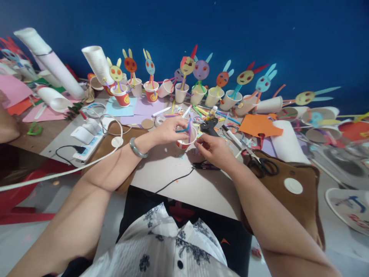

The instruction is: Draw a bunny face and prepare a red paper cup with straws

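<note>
A red and white paper cup (183, 144) stands at the near middle of the table, its mouth facing up towards me. My left hand (170, 130) reaches over its rim, fingers closed on thin blue and purple strips (189, 130) that stick up from the cup. My right hand (212, 151) is close to the cup's right side, thumb and fingertips pinched together. Whatever those right fingertips hold, if anything, is too small to make out. Just beyond the right hand lies a black glue gun (210, 126).
Several paper cups with rabbit-faced figures (201, 70) line the blue wall. Scissors (263, 164) lie on a brown cushion (296, 200) at right. At left are a power strip (93, 144) and a white cable (72, 172) crossing above the table edge. Another person's arm (8, 125) shows far left.
</note>
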Demonstrator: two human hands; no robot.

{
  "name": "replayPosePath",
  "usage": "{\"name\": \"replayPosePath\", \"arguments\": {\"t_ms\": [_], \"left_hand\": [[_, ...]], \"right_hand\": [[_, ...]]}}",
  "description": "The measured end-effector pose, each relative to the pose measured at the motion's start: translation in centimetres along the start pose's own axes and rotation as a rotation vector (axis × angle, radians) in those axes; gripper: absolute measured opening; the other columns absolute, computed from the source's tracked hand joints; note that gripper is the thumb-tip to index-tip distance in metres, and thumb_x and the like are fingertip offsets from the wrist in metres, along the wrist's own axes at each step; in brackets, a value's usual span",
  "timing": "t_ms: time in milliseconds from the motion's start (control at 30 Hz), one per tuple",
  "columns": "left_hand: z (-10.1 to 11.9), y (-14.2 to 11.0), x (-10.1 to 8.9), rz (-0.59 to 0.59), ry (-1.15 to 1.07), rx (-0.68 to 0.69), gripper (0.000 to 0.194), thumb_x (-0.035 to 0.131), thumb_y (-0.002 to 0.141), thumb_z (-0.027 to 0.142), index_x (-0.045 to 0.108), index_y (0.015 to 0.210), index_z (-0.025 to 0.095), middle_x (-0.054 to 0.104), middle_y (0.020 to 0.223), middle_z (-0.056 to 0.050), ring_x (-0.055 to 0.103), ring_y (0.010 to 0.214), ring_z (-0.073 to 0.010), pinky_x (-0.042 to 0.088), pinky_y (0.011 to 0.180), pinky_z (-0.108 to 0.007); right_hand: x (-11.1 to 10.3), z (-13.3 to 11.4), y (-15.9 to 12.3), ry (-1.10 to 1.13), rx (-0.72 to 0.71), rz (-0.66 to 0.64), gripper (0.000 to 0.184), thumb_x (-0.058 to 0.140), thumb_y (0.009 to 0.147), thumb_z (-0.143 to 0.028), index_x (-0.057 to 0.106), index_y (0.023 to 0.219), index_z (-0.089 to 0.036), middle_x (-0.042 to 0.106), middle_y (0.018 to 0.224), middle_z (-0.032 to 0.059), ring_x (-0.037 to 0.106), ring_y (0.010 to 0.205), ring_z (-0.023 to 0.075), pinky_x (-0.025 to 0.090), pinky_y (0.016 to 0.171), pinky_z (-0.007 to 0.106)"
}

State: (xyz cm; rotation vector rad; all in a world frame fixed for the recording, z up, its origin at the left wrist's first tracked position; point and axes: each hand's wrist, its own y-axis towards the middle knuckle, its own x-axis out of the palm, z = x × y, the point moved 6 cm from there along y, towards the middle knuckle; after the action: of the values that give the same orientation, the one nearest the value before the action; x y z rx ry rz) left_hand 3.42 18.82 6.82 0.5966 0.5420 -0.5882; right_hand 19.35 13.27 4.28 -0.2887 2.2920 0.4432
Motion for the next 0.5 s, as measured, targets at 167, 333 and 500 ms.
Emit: {"name": "replayPosePath", "arguments": {"t_ms": [167,333,500], "left_hand": [[-0.1,-0.1,0.8,-0.012,-0.044,0.028,0.007,0.072,0.081,0.022,0.074,0.074,0.019,0.071,0.088,-0.003,0.064,0.088,-0.0167,0.051,0.087,-0.033],[0.4,-0.3,1.7,-0.067,-0.068,0.053,0.009,0.075,0.080,0.021,0.079,0.088,0.021,0.072,0.105,-0.006,0.066,0.098,-0.0183,0.051,0.091,-0.033],[0.7,-0.7,2.3,-0.059,-0.024,0.072,0.009,0.075,0.084,0.028,0.079,0.091,0.022,0.070,0.111,-0.006,0.066,0.102,-0.0194,0.052,0.093,-0.034]], "right_hand": [[0.0,0.1,0.0,-0.033,0.047,0.015,0.024,0.070,0.081,-0.041,0.057,0.075,-0.022,0.058,0.057,-0.0018,0.051,0.056,0.0136,0.036,0.056,0.027],[0.2,0.3,-0.1,-0.055,0.075,0.000,0.031,0.074,0.078,-0.049,0.061,0.083,-0.021,0.057,0.059,-0.0025,0.048,0.056,0.0135,0.035,0.056,0.027],[0.3,0.7,-0.1,-0.158,0.059,0.019,0.039,0.081,0.071,-0.048,0.059,0.088,-0.022,0.066,0.073,0.0004,0.055,0.060,0.0163,0.035,0.057,0.028]]}}
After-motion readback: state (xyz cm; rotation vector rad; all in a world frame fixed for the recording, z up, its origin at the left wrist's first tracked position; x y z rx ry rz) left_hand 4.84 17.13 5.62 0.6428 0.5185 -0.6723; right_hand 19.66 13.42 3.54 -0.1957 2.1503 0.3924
